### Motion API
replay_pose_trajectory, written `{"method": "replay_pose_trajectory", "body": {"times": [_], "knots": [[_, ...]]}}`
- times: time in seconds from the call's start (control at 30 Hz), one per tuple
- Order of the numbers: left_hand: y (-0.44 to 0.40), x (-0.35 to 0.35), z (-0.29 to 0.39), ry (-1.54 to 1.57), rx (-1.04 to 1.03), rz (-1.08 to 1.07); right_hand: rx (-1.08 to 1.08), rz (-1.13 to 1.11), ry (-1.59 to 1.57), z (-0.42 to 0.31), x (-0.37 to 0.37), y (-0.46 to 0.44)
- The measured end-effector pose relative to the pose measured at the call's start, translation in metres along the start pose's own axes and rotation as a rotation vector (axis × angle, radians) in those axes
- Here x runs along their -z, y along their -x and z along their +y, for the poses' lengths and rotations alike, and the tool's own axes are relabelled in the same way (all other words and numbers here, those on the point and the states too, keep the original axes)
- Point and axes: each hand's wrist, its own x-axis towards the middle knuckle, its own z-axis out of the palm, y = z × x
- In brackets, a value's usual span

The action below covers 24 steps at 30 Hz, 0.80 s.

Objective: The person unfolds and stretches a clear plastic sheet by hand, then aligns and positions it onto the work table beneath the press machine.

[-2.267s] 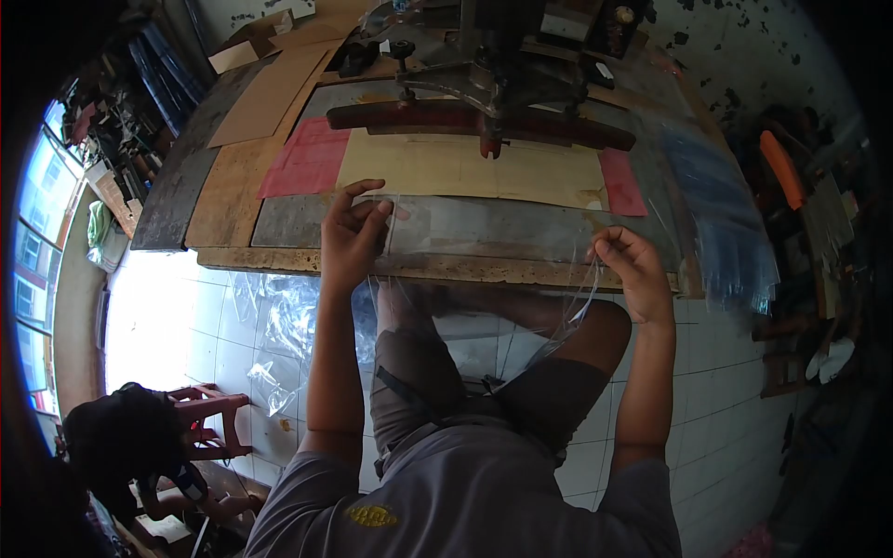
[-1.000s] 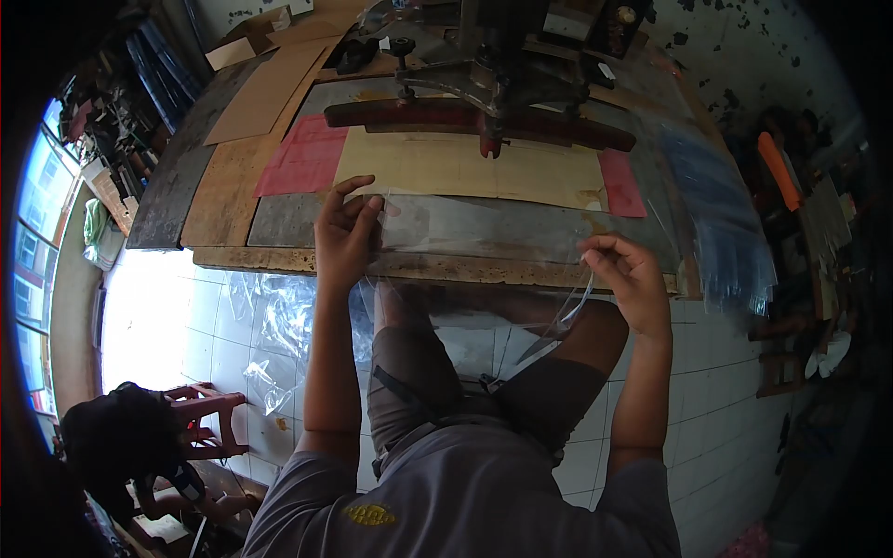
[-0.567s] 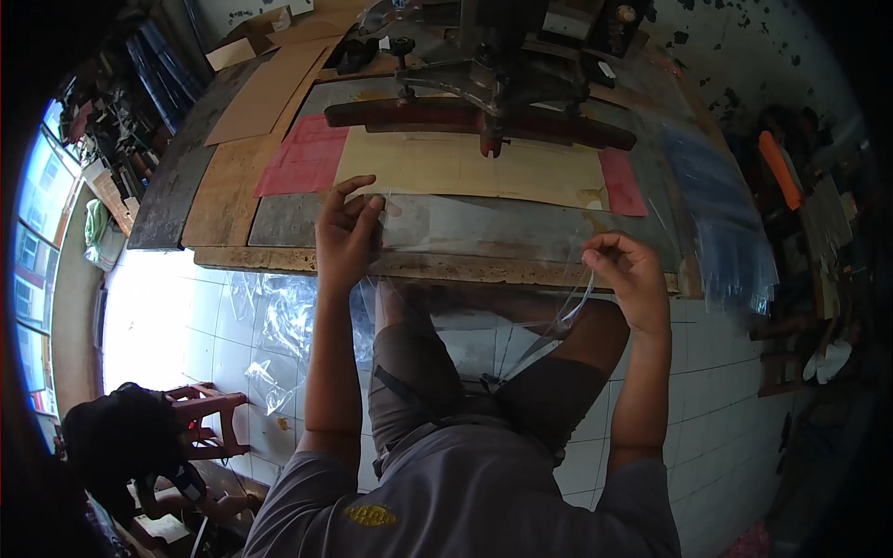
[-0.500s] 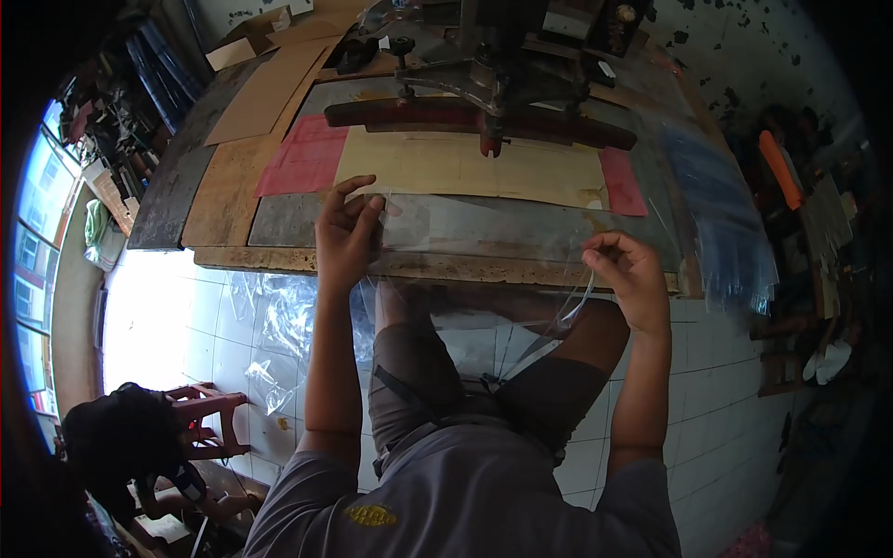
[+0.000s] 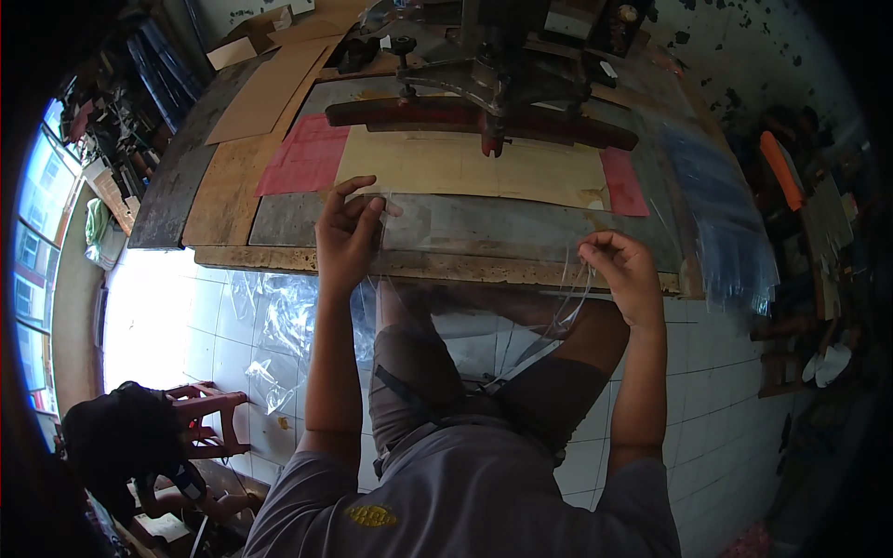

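Between my two hands a clear plastic sheet (image 5: 474,302) hangs over the table's front edge and down above my lap. My left hand (image 5: 349,231) pinches its left side, thumb against the fingers. On the right, my right hand (image 5: 621,270) grips the other side, where the plastic folds and catches the light. Beyond the hands lies a yellow sheet (image 5: 474,167) with a pink piece (image 5: 302,158) at its left end and another pink piece (image 5: 623,181) at its right. Above it hangs a dark red press bar (image 5: 409,116) on a metal frame.
Stacked clear plastic sheets (image 5: 721,219) hang over the table's right side. Brown cardboard (image 5: 270,93) lies at the left. Crumpled clear plastic (image 5: 288,316) is on the tiled floor below the edge. A red stool (image 5: 209,418) with a black item beside it stands at lower left.
My right hand has shifted slightly left, and the plastic's right side has gone slacker. My left hand stays almost where it was.
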Motion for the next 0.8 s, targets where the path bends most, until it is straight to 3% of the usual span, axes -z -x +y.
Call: {"method": "replay_pose_trajectory", "body": {"times": [0.8], "knots": [[-0.001, -0.001, 0.001, 0.003, 0.017, -0.042, 0.133, 0.164, -0.188, 0.02, -0.008, -0.005]]}}
